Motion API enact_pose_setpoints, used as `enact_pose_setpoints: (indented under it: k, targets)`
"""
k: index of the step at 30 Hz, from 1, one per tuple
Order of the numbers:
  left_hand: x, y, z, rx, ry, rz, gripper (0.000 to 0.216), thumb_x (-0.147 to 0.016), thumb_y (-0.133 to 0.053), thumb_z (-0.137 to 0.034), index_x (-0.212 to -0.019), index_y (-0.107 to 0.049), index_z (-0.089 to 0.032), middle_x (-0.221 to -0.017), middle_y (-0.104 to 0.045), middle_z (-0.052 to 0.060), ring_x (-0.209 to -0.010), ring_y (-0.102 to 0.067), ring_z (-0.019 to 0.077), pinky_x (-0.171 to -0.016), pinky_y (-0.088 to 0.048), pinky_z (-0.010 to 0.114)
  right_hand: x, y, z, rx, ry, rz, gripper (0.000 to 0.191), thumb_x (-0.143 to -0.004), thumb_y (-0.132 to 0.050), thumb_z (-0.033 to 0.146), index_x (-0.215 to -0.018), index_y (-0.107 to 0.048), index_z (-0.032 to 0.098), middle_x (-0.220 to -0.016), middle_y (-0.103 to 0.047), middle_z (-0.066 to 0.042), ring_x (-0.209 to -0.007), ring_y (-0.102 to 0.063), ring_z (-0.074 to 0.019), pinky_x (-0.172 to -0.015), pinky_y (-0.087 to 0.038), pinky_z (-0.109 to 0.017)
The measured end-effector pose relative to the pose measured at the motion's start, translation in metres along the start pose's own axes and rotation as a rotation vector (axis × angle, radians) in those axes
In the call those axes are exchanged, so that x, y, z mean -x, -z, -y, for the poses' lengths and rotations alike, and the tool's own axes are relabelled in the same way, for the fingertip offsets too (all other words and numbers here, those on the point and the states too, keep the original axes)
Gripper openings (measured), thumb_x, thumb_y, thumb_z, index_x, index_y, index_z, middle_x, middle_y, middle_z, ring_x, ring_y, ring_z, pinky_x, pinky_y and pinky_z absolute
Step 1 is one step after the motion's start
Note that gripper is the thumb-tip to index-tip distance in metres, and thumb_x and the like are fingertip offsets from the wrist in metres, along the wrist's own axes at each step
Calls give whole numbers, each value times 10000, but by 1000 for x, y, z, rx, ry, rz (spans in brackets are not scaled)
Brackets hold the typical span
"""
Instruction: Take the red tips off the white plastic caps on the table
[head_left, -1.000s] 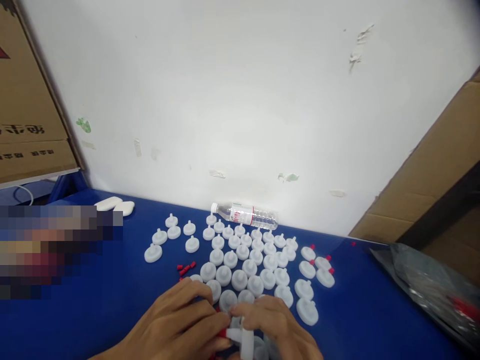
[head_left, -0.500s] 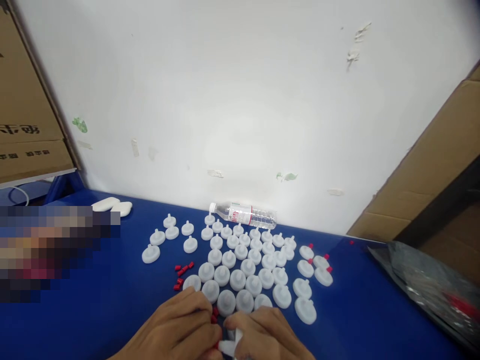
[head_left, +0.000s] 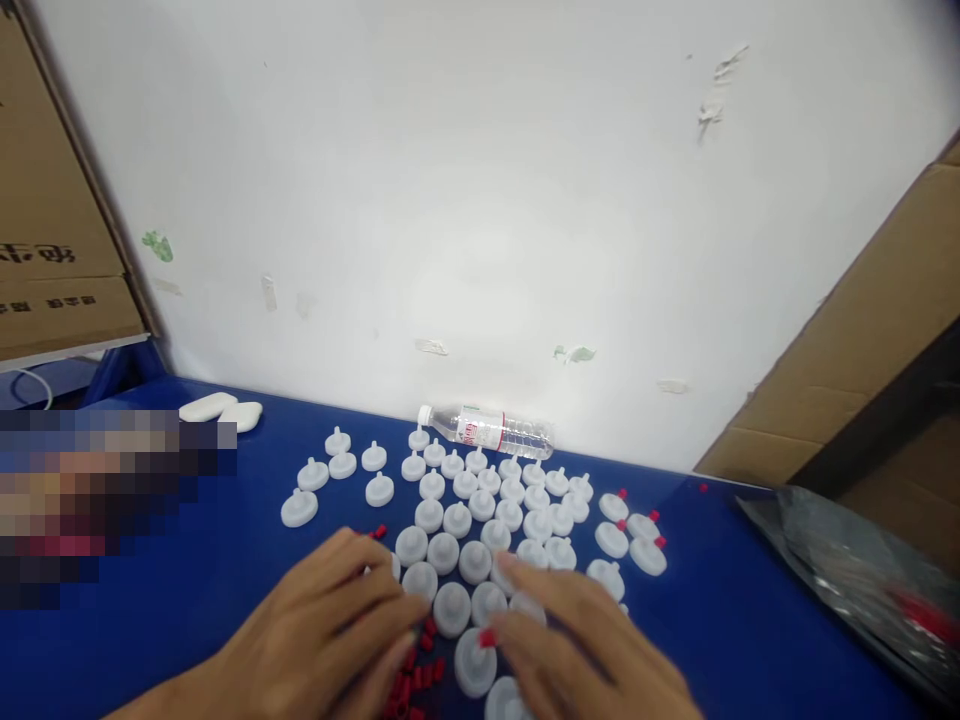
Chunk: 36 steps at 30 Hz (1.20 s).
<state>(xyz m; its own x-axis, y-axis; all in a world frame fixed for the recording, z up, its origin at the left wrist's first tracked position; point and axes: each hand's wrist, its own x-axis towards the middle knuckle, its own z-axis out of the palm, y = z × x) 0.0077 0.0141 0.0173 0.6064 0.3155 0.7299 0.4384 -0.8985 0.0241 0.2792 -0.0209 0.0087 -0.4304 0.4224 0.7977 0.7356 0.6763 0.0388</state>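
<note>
White round spouted caps (head_left: pixel 452 609) stand in loose rows on the blue table. One white cap with a red tip cap (head_left: pixel 475 668) stands by the fingertips of my right hand (head_left: pixel 592 640), which is open with fingers spread; the index finger reaches over neighbouring caps. Whether a fingertip touches the red tip I cannot tell. My left hand (head_left: pixel 322 630) is open, its fingers stretched over a pile of small red tip caps (head_left: pixel 420 675), and I see nothing held in it. It hides part of that pile and some white caps.
A clear water bottle (head_left: pixel 487 430) lies against the white wall. At right are several red-tipped caps (head_left: pixel 647 555), a grey plastic bag (head_left: pixel 855 570) and a cardboard box (head_left: pixel 840 330). Two white oval objects (head_left: pixel 240 416) lie back left, near a blurred patch.
My hands were together around a white piece at the front edge; now they are apart. A red-tipped white cap stands by my right fingers, and the left hand has shifted left, showing more red pieces.
</note>
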Motion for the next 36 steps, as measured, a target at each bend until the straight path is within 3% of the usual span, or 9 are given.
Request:
enact_pose_setpoints:
  k: [4, 7, 9, 13, 17, 23, 26, 31, 36]
  targets:
    - [10, 0, 43, -36, 152, 76, 227, -1082, -526, -76, -1157, -700, -200, -952, -741, 38, -931, -623, 210, -848, -518, 348, 5, 17, -42, 109, -177, 5, 89, -1071, -620, 239, -1099, -698, 270, -1319, -771, -52, -1150, -783, -157, -940, -624, -218]
    - [18, -6, 69, -90, 308, 184, 236, -1119, -526, -238, -985, -720, -232, -932, -729, 33, -934, -603, 241, -876, -467, 400, 5, 28, -64, 199, -358, -25, 188, -1086, -608, 432, -1050, -721, 286, -1227, -735, -63, -1048, -770, -184, -687, -619, -234]
    - [22, -10, 78, -85, 345, 225, 274, -1124, -530, -304, -944, -724, -237, -928, -731, 33, -934, -606, 248, -875, -465, 398, 5, 34, -75, 247, -453, -8, 327, -1065, -600, 571, -979, -739, 287, -1033, -719, -47, -830, -733, -184, -552, -548, -254]
    - [27, -15, 82, -53, 372, 258, 322, -1143, -493, -328, -984, -761, -246, -987, -753, 35, -973, -636, 236, -856, -504, 347, 4, 51, -93, 190, -668, 174, 444, -1000, -623, 685, -853, -702, 274, -566, -536, 56, -454, -495, -141, -475, -402, -289]
    - [30, -18, 84, -47, 375, 247, 390, -1164, -442, -372, -1035, -789, -252, -1035, -768, 50, -1018, -653, 247, -885, -516, 359, 0, 71, -108, 20, -826, 393, 450, -949, -638, 701, -824, -690, 272, -526, -555, 50, -483, -484, -152, -487, -352, -288]
    - [35, -24, 90, -36, 367, 245, 347, -1131, -530, -455, -1007, -793, -265, -1013, -786, 34, -1007, -664, 253, -889, -512, 358, 10, 78, -120, -230, -861, 793, 291, -954, -687, 529, -833, -748, 271, -674, -735, 10, -632, -644, -183, -596, -409, -281]
    - [37, -26, 90, -29, 385, 247, 322, -1120, -548, -432, -990, -788, -261, -999, -785, 25, -999, -663, 246, -880, -513, 349, 15, 75, -118, -280, -881, 883, 203, -957, -701, 429, -853, -769, 268, -709, -770, 5, -659, -674, -187, -590, -387, -274]
    - [35, -27, 86, -15, 422, 230, 374, -1122, -510, -463, -954, -779, -265, -968, -774, 25, -972, -670, 242, -852, -517, 342, 9, 76, -113, -156, -807, 721, 216, -1005, -674, 468, -963, -810, 305, -733, -755, 32, -631, -635, -166, -625, -422, -275]
    - [32, -22, 79, -18, 471, 201, 416, -1135, -458, -555, -1027, -750, -278, -1034, -767, 24, -994, -702, 240, -879, -545, 336, 18, 64, -115, -104, -603, 613, 156, -990, -748, 444, -1064, -835, 337, -955, -802, 11, -725, -694, -175, -672, -517, -277]
